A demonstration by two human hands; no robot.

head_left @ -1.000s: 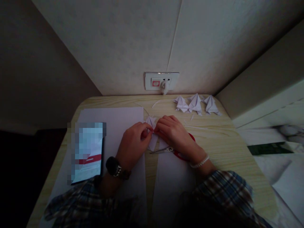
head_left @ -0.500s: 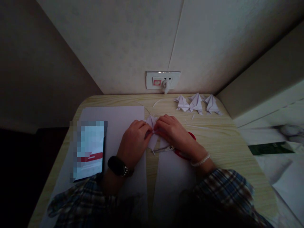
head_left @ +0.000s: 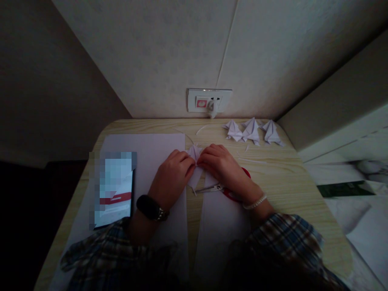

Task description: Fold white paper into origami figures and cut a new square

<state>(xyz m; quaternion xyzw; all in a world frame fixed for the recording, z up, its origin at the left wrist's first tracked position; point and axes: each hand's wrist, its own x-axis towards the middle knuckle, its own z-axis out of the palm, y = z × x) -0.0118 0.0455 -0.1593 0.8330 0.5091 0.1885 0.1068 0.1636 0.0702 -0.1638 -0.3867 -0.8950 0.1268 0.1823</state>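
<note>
Between my two hands is a small folded piece of white paper (head_left: 195, 152), its pointed top facing the wall and its lower flaps showing beneath my fingers. My left hand (head_left: 173, 171) pinches its left side, a dark watch on the wrist. On the other side, my right hand (head_left: 220, 163) pinches the paper too, with fingertips close to the left ones. Part of the fold is hidden under my fingers. Scissors (head_left: 218, 188) with red handles lie partly beneath my right hand, blades toward the left. Three folded paper figures (head_left: 251, 130) sit at the table's back right.
White sheets (head_left: 145, 141) lie on the left of the wooden table (head_left: 291, 194), with a lit phone (head_left: 121, 190) on top. More white paper (head_left: 221, 226) lies in front of me. Thin paper strips (head_left: 251, 161) are scattered about. A wall socket (head_left: 209, 100) holds a plug.
Both hands stay pinched on the folded paper with only slight finger movement. The whole view has shifted a little; the other objects have stayed in place.
</note>
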